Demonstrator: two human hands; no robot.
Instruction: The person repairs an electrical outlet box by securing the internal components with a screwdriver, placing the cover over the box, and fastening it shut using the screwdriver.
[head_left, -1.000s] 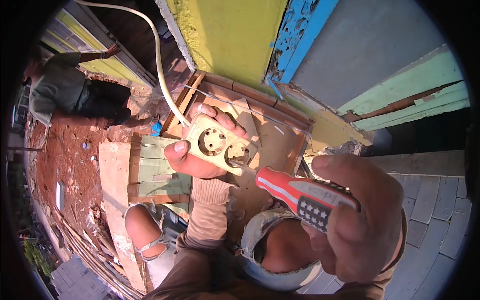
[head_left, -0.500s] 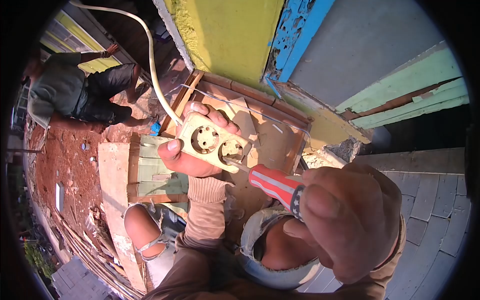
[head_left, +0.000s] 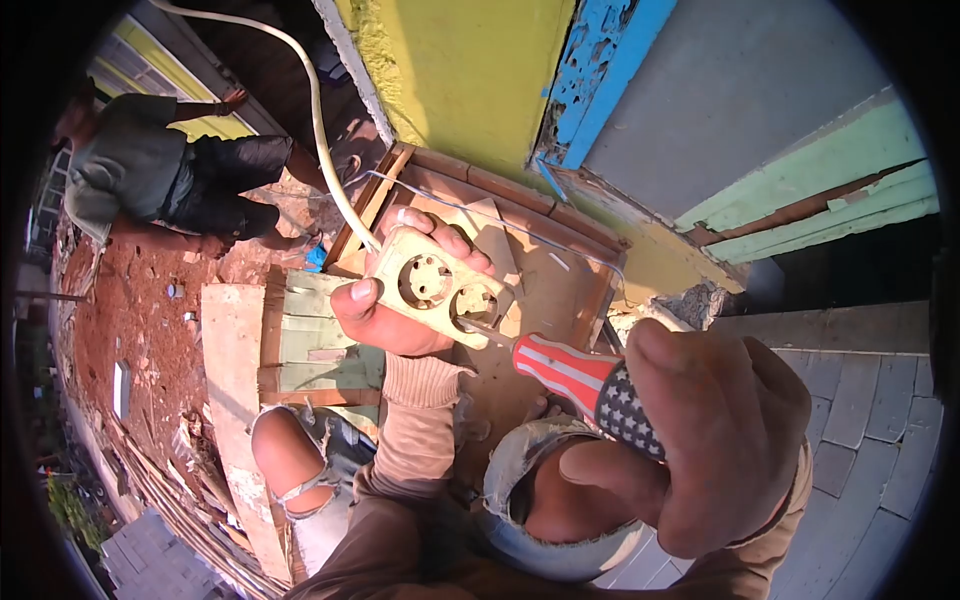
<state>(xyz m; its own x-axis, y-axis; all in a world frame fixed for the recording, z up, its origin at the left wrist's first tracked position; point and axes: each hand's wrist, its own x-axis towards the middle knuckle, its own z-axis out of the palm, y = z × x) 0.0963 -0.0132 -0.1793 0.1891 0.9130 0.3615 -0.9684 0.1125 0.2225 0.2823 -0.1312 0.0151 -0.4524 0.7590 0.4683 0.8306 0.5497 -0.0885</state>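
A cream two-outlet power socket (head_left: 428, 283) is gripped in my left hand (head_left: 385, 318), thumb on the near side and fingers over the far edge. From its upper left end runs a thick white cable (head_left: 322, 140). My right hand (head_left: 705, 435) is closed round the handle of a screwdriver (head_left: 570, 372) with red and white stripes and white stars on a dark band. The thin shaft points left, its tip at the lower rim of the right-hand outlet. How deep the tip sits is hard to tell.
Beneath the socket lies a wooden tray-like panel (head_left: 560, 300) with raised edges. Pale green boards (head_left: 320, 345) and a long plank (head_left: 230, 350) are at the left. Another person (head_left: 180, 175) walks on red soil at upper left. Grey paving (head_left: 860, 420) lies at right.
The screwdriver handle has turned in my right hand, and the fingers have shifted along it. The socket moved slightly left and back. The other person has stepped to the right.
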